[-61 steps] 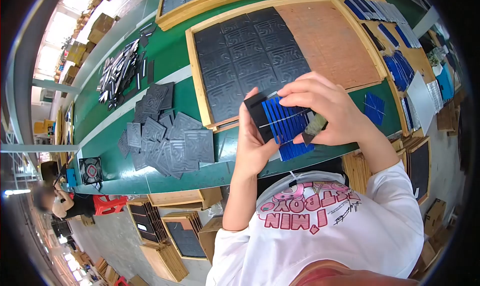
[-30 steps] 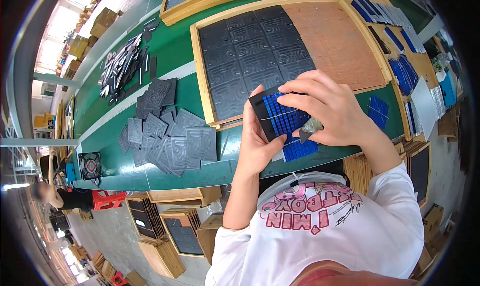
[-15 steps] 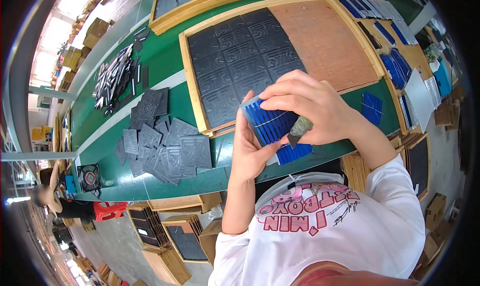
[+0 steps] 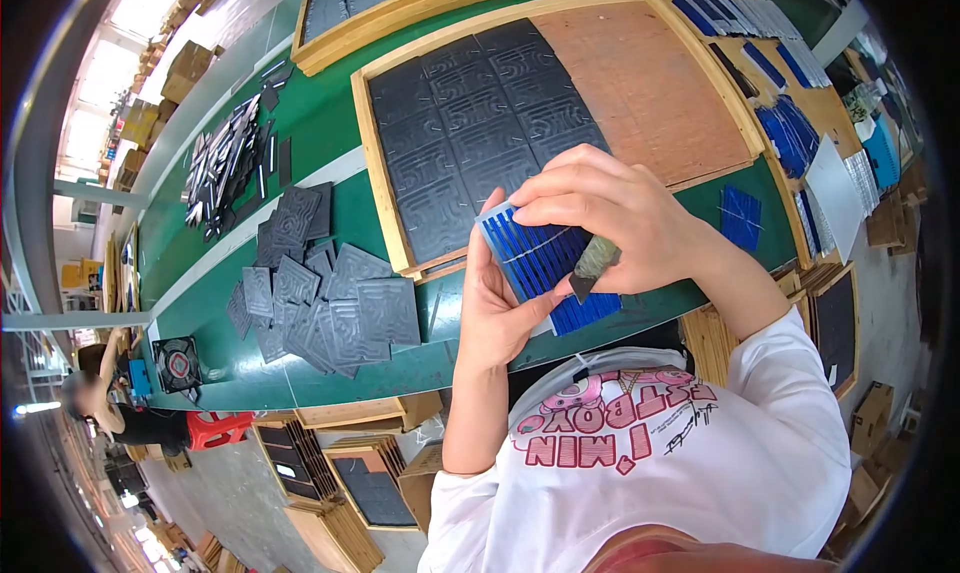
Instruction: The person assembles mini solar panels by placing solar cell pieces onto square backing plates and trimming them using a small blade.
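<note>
A blue striped panel point(image 4: 532, 257), with narrow slats and a pale cross line, is held tilted over the front of the green table. My left hand point(image 4: 492, 313) is closed around its left and lower edge, thumb across the front. From above, my right hand point(image 4: 615, 208) grips the same panel with its fingertips on the top edge. A dark, pointed blade-like tool with a greenish wrapped handle point(image 4: 597, 257) sticks out from under my right palm. Part of the panel behind my right hand is hidden.
Ahead, a wooden frame point(image 4: 381, 188) holds dark patterned tiles point(image 4: 465, 123) beside bare board point(image 4: 640, 83). Loose dark tiles point(image 4: 335, 308) are piled at left, beyond them thin strips point(image 4: 225, 163). Another blue panel point(image 4: 741, 217) lies right. A person point(image 4: 125, 403) is far left.
The blue panel has tilted slightly, showing its slats more fully. Both hands keep their grip and have shifted only a little. The view has moved slightly.
</note>
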### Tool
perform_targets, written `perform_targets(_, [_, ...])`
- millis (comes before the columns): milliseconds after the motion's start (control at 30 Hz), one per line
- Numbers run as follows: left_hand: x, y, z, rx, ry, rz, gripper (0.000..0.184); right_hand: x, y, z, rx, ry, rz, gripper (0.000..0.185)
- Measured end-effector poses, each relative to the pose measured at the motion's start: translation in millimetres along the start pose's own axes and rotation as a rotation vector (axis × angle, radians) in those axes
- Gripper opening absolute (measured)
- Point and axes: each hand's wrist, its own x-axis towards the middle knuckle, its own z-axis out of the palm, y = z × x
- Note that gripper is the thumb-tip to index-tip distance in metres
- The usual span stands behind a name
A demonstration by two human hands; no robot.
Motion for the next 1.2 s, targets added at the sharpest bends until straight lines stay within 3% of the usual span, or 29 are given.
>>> perform_targets(700, [0.3,0.4,0.4,0.005,-0.026,0.006,0.105,-0.4,2.3,1.6,0.036,0.016,-0.017,0.072])
perform_targets(800, [0.8,-0.4,0.3,0.021,-0.022,0.013,0.105,0.6,3.0,1.8,0.025,0.041,-0.026,0.079])
perform_targets(1200, [0.0,-1.4,-1.8,0.034,-0.021,0.0,0.105,-0.1,2.6,0.3,0.042,0.0,-0.013,0.071])
